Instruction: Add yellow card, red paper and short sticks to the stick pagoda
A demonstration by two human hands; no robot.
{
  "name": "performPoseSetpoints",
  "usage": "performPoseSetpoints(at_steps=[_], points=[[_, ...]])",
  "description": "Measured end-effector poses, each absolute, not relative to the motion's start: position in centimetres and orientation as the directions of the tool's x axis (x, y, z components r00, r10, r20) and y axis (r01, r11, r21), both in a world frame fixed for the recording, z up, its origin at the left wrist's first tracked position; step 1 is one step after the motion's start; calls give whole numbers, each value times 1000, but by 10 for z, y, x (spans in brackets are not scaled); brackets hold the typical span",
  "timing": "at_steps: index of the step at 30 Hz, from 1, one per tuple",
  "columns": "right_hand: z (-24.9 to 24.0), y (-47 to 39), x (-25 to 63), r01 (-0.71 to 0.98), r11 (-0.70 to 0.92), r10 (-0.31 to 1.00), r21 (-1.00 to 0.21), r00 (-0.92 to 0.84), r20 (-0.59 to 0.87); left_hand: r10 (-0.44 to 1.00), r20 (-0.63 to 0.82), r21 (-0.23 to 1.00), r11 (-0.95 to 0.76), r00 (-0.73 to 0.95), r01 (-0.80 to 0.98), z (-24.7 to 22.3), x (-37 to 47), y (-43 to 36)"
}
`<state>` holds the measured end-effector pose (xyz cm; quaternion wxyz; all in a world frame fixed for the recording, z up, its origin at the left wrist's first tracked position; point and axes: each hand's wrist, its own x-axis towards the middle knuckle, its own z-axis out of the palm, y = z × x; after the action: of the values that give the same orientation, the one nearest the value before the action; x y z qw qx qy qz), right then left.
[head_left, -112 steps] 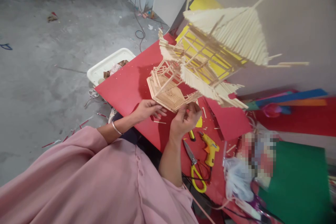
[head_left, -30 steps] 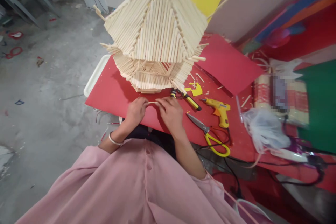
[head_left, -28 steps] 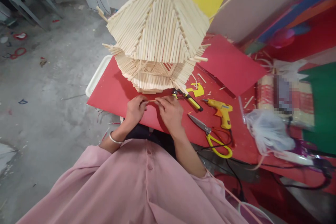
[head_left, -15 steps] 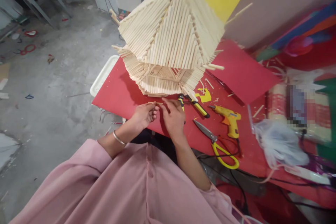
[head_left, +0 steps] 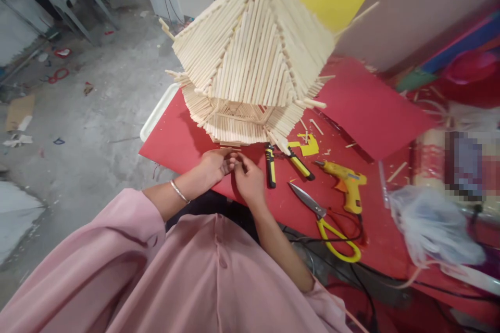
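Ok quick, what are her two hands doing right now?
Left hand: fingers pinched, seemingly on a thin stick too small to confirm.
Right hand: fingers curled, meeting the left; contents cannot be told.

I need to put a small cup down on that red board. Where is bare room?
Bare red board lies left of the stick house, toward the white tray. The raised red sheet behind the glue gun is mostly bare. Crowded: around both hands, pliers, scissors and cords.
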<state>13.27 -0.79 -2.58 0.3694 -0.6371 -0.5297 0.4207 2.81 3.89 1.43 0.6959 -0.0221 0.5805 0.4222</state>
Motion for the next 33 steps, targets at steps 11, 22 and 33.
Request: performPoseSetpoints(at_steps=[11, 22, 33], points=[[-26, 0, 138, 421, -239, 968, -875, 27, -251, 473, -878, 405, 647, -77, -646, 25, 33, 43], [-33, -2, 138, 414, -183, 981, -892, 23, -190, 505, -857, 437, 611, -101, -660, 15, 33, 39], [3, -34, 151, 551, -15, 997, -834, 70, 29, 714, -691, 613, 495, -115, -615, 16, 28, 12]])
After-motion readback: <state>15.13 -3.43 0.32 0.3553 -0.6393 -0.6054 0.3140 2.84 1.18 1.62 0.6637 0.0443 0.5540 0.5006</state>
